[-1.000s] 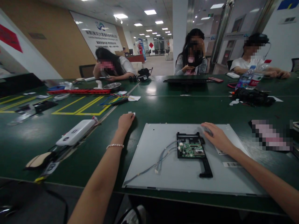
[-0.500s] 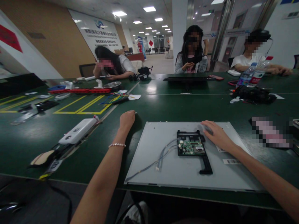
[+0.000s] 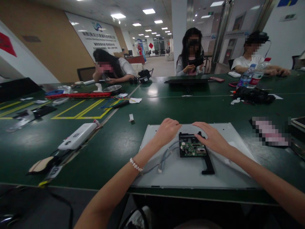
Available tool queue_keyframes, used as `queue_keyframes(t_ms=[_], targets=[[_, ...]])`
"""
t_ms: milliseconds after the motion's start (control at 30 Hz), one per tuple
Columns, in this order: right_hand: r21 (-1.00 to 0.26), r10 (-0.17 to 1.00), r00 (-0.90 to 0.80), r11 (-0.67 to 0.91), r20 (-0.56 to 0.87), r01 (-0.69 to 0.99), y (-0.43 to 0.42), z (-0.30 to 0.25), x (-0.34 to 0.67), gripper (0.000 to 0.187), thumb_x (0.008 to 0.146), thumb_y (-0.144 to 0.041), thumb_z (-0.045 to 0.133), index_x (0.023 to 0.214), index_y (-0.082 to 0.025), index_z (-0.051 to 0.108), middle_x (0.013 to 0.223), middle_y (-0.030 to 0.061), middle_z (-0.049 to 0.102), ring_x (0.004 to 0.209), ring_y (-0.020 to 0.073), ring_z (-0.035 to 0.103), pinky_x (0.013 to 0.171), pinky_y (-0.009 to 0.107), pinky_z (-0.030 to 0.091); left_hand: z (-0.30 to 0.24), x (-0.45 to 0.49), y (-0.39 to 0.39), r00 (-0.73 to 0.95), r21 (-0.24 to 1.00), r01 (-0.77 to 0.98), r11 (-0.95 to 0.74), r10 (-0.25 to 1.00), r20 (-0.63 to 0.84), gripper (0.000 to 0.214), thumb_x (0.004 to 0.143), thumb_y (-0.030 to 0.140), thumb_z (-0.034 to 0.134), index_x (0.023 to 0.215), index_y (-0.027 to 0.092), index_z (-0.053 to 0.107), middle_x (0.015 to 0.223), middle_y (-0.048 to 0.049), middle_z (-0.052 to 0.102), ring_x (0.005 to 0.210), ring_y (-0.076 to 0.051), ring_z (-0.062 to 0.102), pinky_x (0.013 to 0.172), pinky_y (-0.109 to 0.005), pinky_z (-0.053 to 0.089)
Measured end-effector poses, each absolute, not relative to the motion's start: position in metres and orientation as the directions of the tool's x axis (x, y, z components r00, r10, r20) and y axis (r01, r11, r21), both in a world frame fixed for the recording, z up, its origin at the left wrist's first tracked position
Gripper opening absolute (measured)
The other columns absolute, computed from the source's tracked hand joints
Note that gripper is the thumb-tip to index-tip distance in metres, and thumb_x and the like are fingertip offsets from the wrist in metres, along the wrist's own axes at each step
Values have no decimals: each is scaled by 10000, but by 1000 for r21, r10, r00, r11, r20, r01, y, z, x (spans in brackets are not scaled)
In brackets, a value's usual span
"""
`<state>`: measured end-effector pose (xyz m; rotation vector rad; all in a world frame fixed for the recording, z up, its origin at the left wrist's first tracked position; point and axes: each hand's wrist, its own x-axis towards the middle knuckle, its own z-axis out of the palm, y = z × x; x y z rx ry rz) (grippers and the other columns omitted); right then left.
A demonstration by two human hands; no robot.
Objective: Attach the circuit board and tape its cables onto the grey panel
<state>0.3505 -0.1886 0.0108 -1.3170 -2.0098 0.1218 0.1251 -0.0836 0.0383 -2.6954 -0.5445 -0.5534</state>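
Note:
A thin grey panel [image 3: 152, 152] lies flat in front of me. On it sits a black plastic frame [image 3: 209, 165] with a green circuit board [image 3: 192, 149], and grey cables [image 3: 164, 156] run off to the left. Above the panel's far edge, my left hand [image 3: 166, 129] has its fingers curled together; whatever they may hold is hidden. My right hand [image 3: 209, 135] is over the frame's upper right corner, thumb and fingers apart, with nothing visible between them. Whether it touches the frame I cannot tell. A small white piece [image 3: 131, 117] rests on the green table beyond the panel's left corner.
To the left lies a white device [image 3: 77, 136] with a strap. A phone [image 3: 269, 132] is at the right, with bottles [image 3: 256, 76] and a black bundle [image 3: 254, 94] farther back. Three people sit across the table, near a dark flat screen [image 3: 188, 81].
My left hand has moved right from the table to above the panel, leaving the small white piece in view behind. My right hand has shifted slightly left, its thumb now over the frame.

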Motion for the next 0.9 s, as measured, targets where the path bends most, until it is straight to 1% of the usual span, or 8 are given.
queue_keyframes(t_ms=[100, 200, 333, 433, 567, 667, 767, 900], targets=[[-457, 822, -272, 518, 500, 723, -183, 17, 331, 429, 869, -255, 531, 1294, -239, 473, 1253, 87, 576, 1168, 247, 538, 1018, 461, 426, 33, 128, -95, 862, -241, 358, -902, 220, 456, 204, 939, 213, 436, 989, 167, 628, 847, -46, 653, 834, -161, 584, 890, -348, 410], [-512, 829, -242, 512, 504, 690, -172, 20, 316, 399, 835, -230, 576, 1230, -231, 518, 1174, 83, 624, 1080, 244, 594, 946, 446, 483, 29, 123, -93, 825, -217, 387, -896, 232, 515, 224, 954, 214, 395, 986, 171, 612, 830, -36, 651, 816, -144, 591, 945, -357, 396], [-594, 850, -173, 479, 497, 647, -162, 21, 306, 299, 820, -167, 557, 1110, -231, 587, 1030, 49, 684, 925, 209, 656, 800, 370, 547, 26, 122, -93, 812, -206, 391, -897, 231, 536, 214, 953, 201, 386, 1000, 173, 593, 829, -33, 656, 804, -137, 600, 955, -356, 399], [-581, 854, -158, 461, 496, 671, -161, 19, 307, 283, 811, -124, 526, 1052, -235, 624, 957, 32, 704, 849, 197, 672, 747, 340, 549, 25, 126, -97, 820, -204, 383, -901, 230, 524, 211, 956, 208, 386, 1029, 166, 579, 838, -36, 660, 813, -143, 600, 927, -344, 408], [-536, 845, -169, 462, 507, 706, -159, 13, 319, 223, 836, -149, 514, 992, -219, 656, 939, 40, 713, 827, 201, 672, 779, 353, 539, 30, 123, -86, 848, -191, 381, -905, 260, 462, 211, 954, 252, 409, 1032, 165, 585, 873, -47, 664, 847, -163, 597, 888, -334, 408], [-500, 837, -160, 454, 524, 737, -157, 9, 336, 200, 875, -201, 493, 975, -221, 665, 958, 49, 710, 806, 204, 667, 792, 371, 531, 39, 101, -57, 742, -142, 585, -799, 456, 491, 243, 928, 310, 460, 1071, 159, 584, 1004, -91, 653, 955, -206, 580, 914, -366, 388], [-472, 829, -132, 432, 543, 768, -155, 5, 356, 206, 887, -216, 482, 965, -212, 672, 952, 54, 702, 818, 210, 658, 797, 375, 521, 44, 58, -22, 450, -58, 863, -501, 714, 537, 335, 909, 284, 458, 1207, 148, 526, 1209, -146, 570, 1112, -257, 517, 949, -394, 360], [-481, 825, -97, 415, 556, 773, -151, 1, 374, 193, 876, -210, 498, 936, -193, 680, 920, 58, 690, 808, 206, 647, 783, 362, 522, 36, -4, 12, 137, -6, 989, -149, 889, 436, 490, 840, 316, 533, 1302, 168, 470, 1350, -165, 457, 1193, -332, 447, 954, -463, 355]])
